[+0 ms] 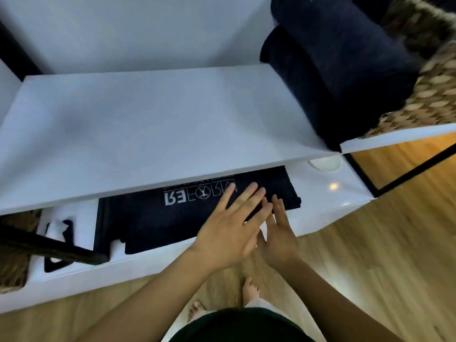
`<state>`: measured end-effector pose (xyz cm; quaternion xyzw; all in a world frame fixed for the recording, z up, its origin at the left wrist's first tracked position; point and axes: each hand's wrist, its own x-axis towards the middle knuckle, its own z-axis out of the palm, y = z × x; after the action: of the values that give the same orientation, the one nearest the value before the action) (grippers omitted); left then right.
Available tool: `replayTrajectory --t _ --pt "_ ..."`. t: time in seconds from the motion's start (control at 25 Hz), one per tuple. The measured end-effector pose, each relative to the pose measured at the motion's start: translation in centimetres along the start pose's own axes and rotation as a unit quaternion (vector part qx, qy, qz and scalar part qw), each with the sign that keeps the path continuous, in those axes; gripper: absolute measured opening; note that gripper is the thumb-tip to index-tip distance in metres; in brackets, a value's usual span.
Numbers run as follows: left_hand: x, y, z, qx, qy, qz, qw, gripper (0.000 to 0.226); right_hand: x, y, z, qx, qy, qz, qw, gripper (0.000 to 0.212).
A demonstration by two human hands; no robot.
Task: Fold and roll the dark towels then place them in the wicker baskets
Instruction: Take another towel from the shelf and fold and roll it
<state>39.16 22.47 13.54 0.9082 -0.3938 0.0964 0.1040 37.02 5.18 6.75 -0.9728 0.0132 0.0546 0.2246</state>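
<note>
Left grip (229, 225) and right grip (278, 233), both flat and open-fingered, lie at the right end of the folded dark towel (172, 218), soft, light and limp, likely rolled best from that edge.

White upper shelf (148, 119), glossy white lower shelf (328, 201), black metal frame (407, 174), light wood floor (370, 243)

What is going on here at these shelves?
A person reaches both hands, the left hand and the right hand, fingers straight, onto a dark towel lying flat on the lower white shelf. It is not yet rolled. Rolled towels already sit in a wicker basket up on the right.
</note>
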Motion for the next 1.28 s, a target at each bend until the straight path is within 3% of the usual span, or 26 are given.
replayTrajectory --t 0.12,0.24,0.32,0.44,0.48,0.56,0.6,0.64,0.68,0.76,0.84,0.92,1.0,1.16,1.28 --pt "-7.9 -2.4 3.5 -0.030 -0.057 -0.108 0.992 0.053 -0.8 -1.6 3.3 -0.023 -0.077 -0.005 0.997 0.071" --pt "-14.3 -4.2 6.8 -0.122 -0.162 -0.311 0.928 0.056 -1.5 -3.3 6.3 -0.026 -0.178 -0.009 0.984 0.068" --pt "-17.5 -4.7 8.7 -0.187 -0.195 -0.430 0.862 0.057 -2.0 -3.9 7.8 0.002 -0.219 0.012 0.976 0.065" --pt "-19.7 -6.6 10.7 -0.280 -0.114 -0.586 0.752 0.050 -1.7 -4.2 9.8 0.087 -0.213 0.058 0.971 0.055" --pt "-19.8 -8.1 11.5 -0.300 -0.074 -0.643 0.701 0.045 -0.8 -4.3 10.7 0.123 -0.210 0.086 0.966 0.050" --pt "-19.9 -10.7 13.2 -0.366 0.011 -0.745 0.558 0.034 1.6 -4.5 12.9 0.259 -0.209 0.192 0.923 0.037" --pt "-19.8 -11.7 14.1 -0.401 0.050 -0.765 0.502 0.027 2.9 -4.7 13.8 0.348 -0.213 0.257 0.876 0.030" --pt "-19.6 -12.4 14.7 -0.421 0.075 -0.773 0.469 0.018 4.1 -4.9 14.6 0.424 -0.218 0.314 0.821 0.024" --pt "-19.4 -12.9 15.3 -0.421 0.097 -0.778 0.457 0.011 5.3 -5.1 15.4 0.478 -0.214 0.358 0.773 0.020" --pt "-18.8 -14.4 16.0 -0.394 0.130 -0.789 0.454 0.013 7.9 -5.3 16.6 0.538 -0.189 0.410 0.712 0.025" --pt "-18.0 -16.2 15.7 -0.400 0.183 -0.805 0.399 0.023 10.0 -5.2 17.6 0.574 -0.177 0.447 0.662 0.044" --pt "-17.1 -17.8 15.6 -0.439 0.228 -0.808 0.319 0.022 11.2 -5.0 18.0 0.579 -0.153 0.477 0.644 0.051" --pt "-16.6 -18.4 15.8 -0.489 0.247 -0.799 0.247 0.026 11.8 -4.9 18.0 0.563 -0.116 0.499 0.649 0.050" --pt "-15.0 -17.9 15.7 -0.515 0.259 -0.795 0.187 0.037 12.3 -5.3 17.2 0.588 -0.064 0.494 0.638 0.041" --pt "-13.1 -17.2 15.4 -0.554 0.218 -0.785 0.173 0.042 12.9 -4.6 16.6 0.659 -0.040 0.472 0.585 0.037"
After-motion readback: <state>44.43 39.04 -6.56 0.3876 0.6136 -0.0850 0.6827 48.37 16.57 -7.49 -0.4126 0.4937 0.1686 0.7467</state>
